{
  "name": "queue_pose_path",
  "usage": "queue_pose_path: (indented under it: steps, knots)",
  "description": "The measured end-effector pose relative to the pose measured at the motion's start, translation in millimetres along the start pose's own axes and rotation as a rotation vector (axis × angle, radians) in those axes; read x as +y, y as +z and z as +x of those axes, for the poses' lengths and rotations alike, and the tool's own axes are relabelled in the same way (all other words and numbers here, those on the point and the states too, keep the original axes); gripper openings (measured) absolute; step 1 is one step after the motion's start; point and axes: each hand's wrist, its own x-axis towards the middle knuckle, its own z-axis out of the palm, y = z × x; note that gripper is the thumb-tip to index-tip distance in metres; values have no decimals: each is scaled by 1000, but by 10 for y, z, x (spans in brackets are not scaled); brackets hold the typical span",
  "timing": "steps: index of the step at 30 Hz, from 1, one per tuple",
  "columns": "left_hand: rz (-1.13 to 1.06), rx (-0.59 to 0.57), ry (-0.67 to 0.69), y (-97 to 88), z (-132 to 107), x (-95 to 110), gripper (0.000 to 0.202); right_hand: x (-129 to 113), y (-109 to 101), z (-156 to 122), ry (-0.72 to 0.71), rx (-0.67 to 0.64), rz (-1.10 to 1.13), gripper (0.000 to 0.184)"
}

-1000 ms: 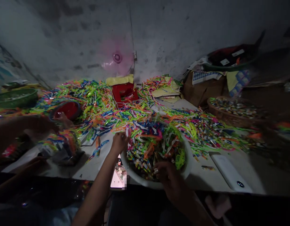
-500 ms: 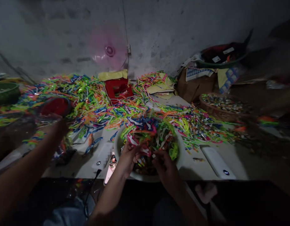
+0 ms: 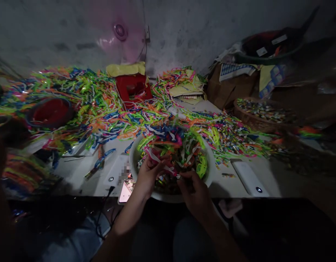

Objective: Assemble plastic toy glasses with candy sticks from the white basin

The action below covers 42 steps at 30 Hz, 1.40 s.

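My left hand [image 3: 148,178] is closed on a pink-and-white plastic strip [image 3: 153,154] above a round white basin [image 3: 211,173]. At the strip's lower right end, my right hand [image 3: 194,190] pinches a small whitish piece [image 3: 179,177], too small to name. The two hands almost meet over the basin's near half. Inside the basin, green-and-white strips [image 3: 190,147] lie at the right and blue ones [image 3: 168,131] at the back. Small mixed pieces fill the bottom, partly hidden by my hands.
Colourful strips [image 3: 86,91] heap across the table, around a red box [image 3: 132,89] and a red-lined bowl [image 3: 50,112]. A lit phone [image 3: 125,191] lies left of the basin, a white device [image 3: 248,178] right. A wicker basket [image 3: 249,122] stands at right. Another person's dark arm [image 3: 0,182] shows far left.
The view has tilted down and shifted slightly. The other person's arm has drawn back to the left edge, uncovering a bundle of strips. My hands keep hold of the pink-and-white strip, now closer together.
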Motion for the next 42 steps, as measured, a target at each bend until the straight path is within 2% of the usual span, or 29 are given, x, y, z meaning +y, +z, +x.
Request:
queue_pose_path:
  steps: [6,10,13,15,18,20,25,27,30,34,38,40,42]
  knots:
    - [22,2,-2,6,-3,5,45,-48,-17,52,21,-66,-62,14]
    - [0,-3,50,11,-26,-8,50,-134,-60,101,113,-195,70,19]
    - [-16,-19,87,9,-77,-15,49,-175,-74,112,122,-269,130,23]
    - [-8,-19,96,12,-138,3,45,-184,-58,94,109,-245,97,21]
    - [42,-4,128,21,-256,66,42,-192,-9,41,71,-132,18,24]
    - [70,5,150,22,-332,116,45,-209,16,11,79,-113,71,26]
    - [84,12,118,-4,-454,192,55,-309,-20,-5,189,-286,340,25]
    - [121,8,120,-13,-495,217,55,-353,-63,-12,189,-361,336,22]
    - [184,18,163,9,-575,272,44,-400,-125,-43,122,-414,248,25]
    - [209,57,222,105,-692,361,30,-447,-147,-123,110,-408,277,25]
    - [257,93,239,157,-784,388,29,-514,-85,-227,96,-315,351,25]
    - [299,101,225,106,-805,391,32,-510,-87,-232,78,-316,324,26]
    - [337,150,241,-24,-783,436,36,-437,-170,-168,-10,-281,193,29]
